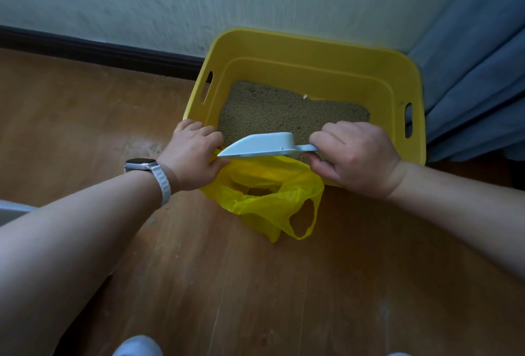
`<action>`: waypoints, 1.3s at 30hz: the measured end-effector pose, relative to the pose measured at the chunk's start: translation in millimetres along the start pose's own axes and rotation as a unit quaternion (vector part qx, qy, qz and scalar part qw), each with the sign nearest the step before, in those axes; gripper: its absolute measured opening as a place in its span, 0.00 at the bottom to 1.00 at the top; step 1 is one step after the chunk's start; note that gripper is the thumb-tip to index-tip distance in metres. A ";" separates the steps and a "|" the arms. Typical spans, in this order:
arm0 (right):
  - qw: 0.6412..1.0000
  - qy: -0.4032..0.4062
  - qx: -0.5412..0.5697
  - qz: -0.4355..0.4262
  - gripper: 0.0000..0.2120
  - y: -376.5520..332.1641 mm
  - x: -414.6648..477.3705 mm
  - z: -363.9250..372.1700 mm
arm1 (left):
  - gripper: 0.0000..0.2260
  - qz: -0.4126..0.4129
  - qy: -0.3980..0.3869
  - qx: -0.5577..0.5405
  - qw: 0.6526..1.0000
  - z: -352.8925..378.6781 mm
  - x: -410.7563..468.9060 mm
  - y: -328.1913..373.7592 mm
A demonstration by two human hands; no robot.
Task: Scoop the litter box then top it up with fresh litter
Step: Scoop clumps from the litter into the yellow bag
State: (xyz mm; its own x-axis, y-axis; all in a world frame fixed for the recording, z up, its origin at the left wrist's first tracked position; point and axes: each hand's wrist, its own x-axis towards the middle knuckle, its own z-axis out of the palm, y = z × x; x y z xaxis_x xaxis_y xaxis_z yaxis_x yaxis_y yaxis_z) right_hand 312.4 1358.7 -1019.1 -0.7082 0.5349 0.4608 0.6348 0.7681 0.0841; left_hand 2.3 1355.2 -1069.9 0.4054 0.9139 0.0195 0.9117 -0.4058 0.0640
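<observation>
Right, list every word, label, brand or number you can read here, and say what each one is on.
No text can be read anywhere in this view.
On the litter box: plain yellow, no label showing.
On the scoop: plain, no wording showing.
On the plastic bag: no print visible.
On the watch: the screen is seen at a slant and shows nothing legible.

The bag (pixel 255 176) lies on the floor (pixel 255 284) just before the litter box (pixel 312 46), wall (pixel 199 0) behind, curtain (pixel 468 71) to the right.
</observation>
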 end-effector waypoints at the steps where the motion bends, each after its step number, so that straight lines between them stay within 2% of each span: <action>1: 1.000 0.004 0.003 0.001 0.13 -1.4 0.3 -0.7 | 0.16 -0.001 0.002 0.002 1.000 0.3 0.0 -0.3; 5: 1.000 -0.018 0.010 0.005 0.13 -4.4 -0.2 -1.3 | 0.16 -0.002 0.007 0.004 1.000 1.7 -0.8 -0.4; 8: 0.992 -0.075 0.049 0.090 0.14 -8.1 -1.4 -0.8 | 0.17 -0.007 -0.004 0.005 1.000 1.7 -0.6 -1.4; 11: 0.941 -0.190 0.143 0.240 0.11 -6.5 1.7 -4.3 | 0.14 -0.005 -0.002 -0.006 1.000 0.6 -0.3 -1.3; 14: 0.902 -0.238 0.215 0.288 0.08 -0.4 -1.4 -3.3 | 0.13 -0.004 -0.002 -0.003 1.000 0.7 -0.1 -0.5; 16: 0.919 -0.243 0.183 0.253 0.10 1.0 -4.5 -2.8 | 0.13 -0.005 -0.002 -0.003 1.000 1.6 -0.6 -0.7; 19: 0.985 -0.158 0.052 0.050 0.13 4.6 -9.9 -1.2 | 0.14 -0.006 0.001 -0.004 1.000 1.0 -1.0 0.0; 21: 0.992 -0.118 0.009 -0.043 0.11 6.7 -14.1 -0.8 | 0.15 -0.007 0.002 -0.007 1.000 0.6 -0.6 0.7; 23: 0.993 -0.102 0.002 -0.066 0.11 7.1 -17.5 0.2 | 0.15 -0.006 0.002 -0.009 1.000 0.8 0.1 0.9; 30: 0.994 -0.096 0.014 -0.040 0.10 9.9 -21.9 -2.3 | 0.14 -0.003 0.007 -0.013 1.000 0.7 1.1 -0.2; 32: 0.990 -0.129 0.052 0.015 0.11 5.9 -22.9 -0.3 | 0.14 -0.004 0.007 -0.012 1.000 1.1 1.0 -0.3; 34: 0.973 -0.165 0.106 0.120 0.14 4.5 -19.7 1.7 | 0.14 -0.003 0.005 -0.010 1.000 1.2 0.3 -0.5; 37: 0.916 -0.236 0.183 0.268 0.10 10.5 -13.6 0.5 | 0.13 -0.001 0.007 -0.016 1.000 0.8 0.1 -0.4; 39: 0.883 -0.237 0.229 0.334 0.10 14.0 -10.1 -0.8 | 0.14 -0.003 0.008 -0.016 1.000 0.4 -0.5 0.1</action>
State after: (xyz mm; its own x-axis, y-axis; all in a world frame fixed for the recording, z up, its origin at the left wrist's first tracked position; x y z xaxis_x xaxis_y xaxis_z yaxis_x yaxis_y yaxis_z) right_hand 328.7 1363.7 -1021.9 -0.3421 0.9263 -0.1579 0.8454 0.2301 -0.4820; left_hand 2.3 1354.7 -1070.3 0.3995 0.9161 0.0350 0.9110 -0.4010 0.0963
